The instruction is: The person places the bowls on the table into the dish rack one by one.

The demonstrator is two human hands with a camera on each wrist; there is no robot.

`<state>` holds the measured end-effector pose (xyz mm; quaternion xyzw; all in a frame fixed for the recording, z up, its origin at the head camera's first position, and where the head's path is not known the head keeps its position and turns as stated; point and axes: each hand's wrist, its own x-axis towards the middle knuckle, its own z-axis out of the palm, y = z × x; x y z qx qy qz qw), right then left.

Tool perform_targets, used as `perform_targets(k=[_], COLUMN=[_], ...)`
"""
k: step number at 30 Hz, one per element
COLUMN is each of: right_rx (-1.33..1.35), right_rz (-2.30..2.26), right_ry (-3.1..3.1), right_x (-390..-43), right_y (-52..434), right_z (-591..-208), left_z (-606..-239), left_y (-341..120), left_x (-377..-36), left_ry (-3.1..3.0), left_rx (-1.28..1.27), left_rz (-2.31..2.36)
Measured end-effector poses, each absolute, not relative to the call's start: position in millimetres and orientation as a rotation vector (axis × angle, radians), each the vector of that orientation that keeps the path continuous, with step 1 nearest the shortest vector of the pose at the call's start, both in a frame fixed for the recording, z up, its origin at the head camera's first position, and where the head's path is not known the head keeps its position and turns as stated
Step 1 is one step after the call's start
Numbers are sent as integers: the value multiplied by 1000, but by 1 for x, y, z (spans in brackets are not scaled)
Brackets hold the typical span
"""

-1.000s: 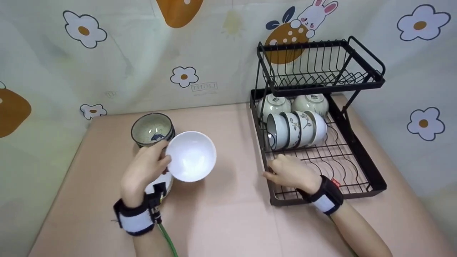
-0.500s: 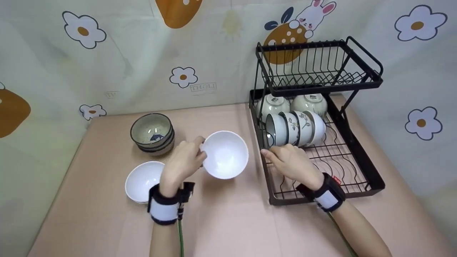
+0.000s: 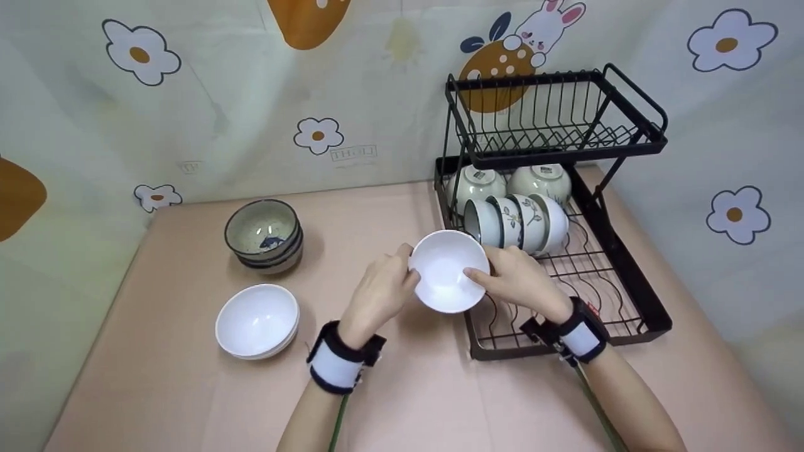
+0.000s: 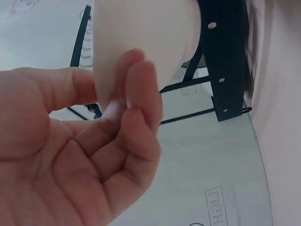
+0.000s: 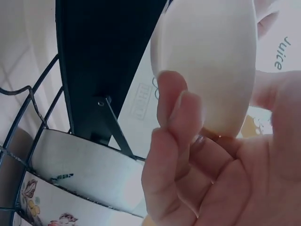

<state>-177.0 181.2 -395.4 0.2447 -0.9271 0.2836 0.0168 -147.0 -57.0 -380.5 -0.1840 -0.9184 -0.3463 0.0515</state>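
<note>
Pink tabletop (image 3: 408,389) runs in front of you, backed by a pale curtain (image 3: 251,113) printed with flowers and a rabbit. Both of your hands meet at a white bowl (image 3: 448,270) held in the air just off the front left corner of the black dish rack (image 3: 653,317). Your left hand (image 3: 380,294) grips the bowl's left rim, fingers curled round its edge, and the left wrist view shows the fingers (image 4: 141,103) wrapped against the bowl's (image 4: 141,42) outer wall. Your right hand (image 3: 518,281) grips the opposite side, thumb lying over the rim into the bowl and the other fingers beneath; from the right wrist view the curled fingers (image 5: 178,127) press against the bowl's (image 5: 209,61) rounded underside, with the rack's dark frame (image 5: 99,61) close behind. The bowl's opening faces up toward you. On the rack's lower tier, a row of patterned bowls (image 3: 518,221) stands on edge just behind the white bowl, and two more pale bowls (image 3: 512,182) sit upside down behind them, under the upper wire basket (image 3: 553,147). Over to your left, well apart from your hands, another white bowl (image 3: 257,320) rests upright on the table, and behind it sits a stack of dark-rimmed speckled bowls (image 3: 264,235).
</note>
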Motion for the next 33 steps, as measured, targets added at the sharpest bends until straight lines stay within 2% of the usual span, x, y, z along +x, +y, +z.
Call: perform_targets(k=[13, 18, 33], right_rx=[654, 621, 171], right_rz=[931, 746, 499], right_ry=[-2783, -2681, -2564], right_x=[-186, -188, -188], right_y=[205, 217, 277], right_z=[-383, -374, -353], left_z=[-393, -398, -416], left_y=[-27, -18, 8], left_x=[-144, -142, -133], left_ry=[-2707, -2798, -3108], left_rx=[-638, -668, -644], left_rz=[-1071, -1048, -907])
